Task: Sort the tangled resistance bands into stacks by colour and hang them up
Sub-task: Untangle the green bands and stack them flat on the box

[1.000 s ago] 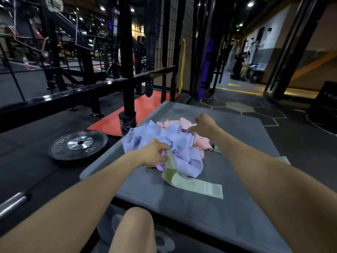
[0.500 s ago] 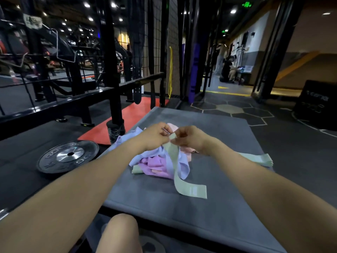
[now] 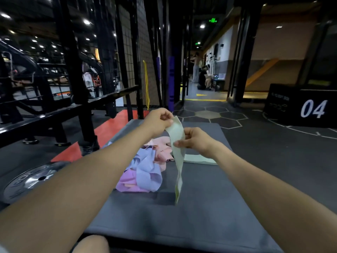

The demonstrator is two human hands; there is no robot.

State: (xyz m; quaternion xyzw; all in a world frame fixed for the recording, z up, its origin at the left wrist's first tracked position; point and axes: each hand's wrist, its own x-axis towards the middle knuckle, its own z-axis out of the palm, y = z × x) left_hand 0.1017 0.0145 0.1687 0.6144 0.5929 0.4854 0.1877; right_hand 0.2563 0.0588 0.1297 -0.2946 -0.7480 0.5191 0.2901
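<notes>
Resistance bands lie in a tangled heap (image 3: 144, 167) on the grey mat (image 3: 209, 207), lilac and pale blue loops nearest the person and pink ones on the heap's far side. One pale green band (image 3: 177, 152) is out of that heap now: half a second ago its lower end trailed flat on the mat beside the pile, and a second ago it was partly buried under the lilac folds. It hangs almost straight down, just to the right of the heap, with its bottom end close to the mat; whether it touches I cannot tell.

Left hand (image 3: 160, 119) pinches the band's top end, raised above the heap's far edge. Right hand (image 3: 195, 140) pinches the same band lower down, fingers closed on its edge, so the two hands sit close together, one above the other, both clamped on green.

Judged from this, the green band is free of the tangle and ready to join its colour stack. A second green band (image 3: 198, 159) lies flat on the mat just right of the heap, behind the right wrist, which looks like the start of that stack. Nothing is hung yet, and the lilac, blue and pink bands are unsorted.

No bin, box or tray holds any band; the mat alone carries them. Left of the heap, off the mat, a weight plate (image 3: 34, 179) lies on the floor.
</notes>
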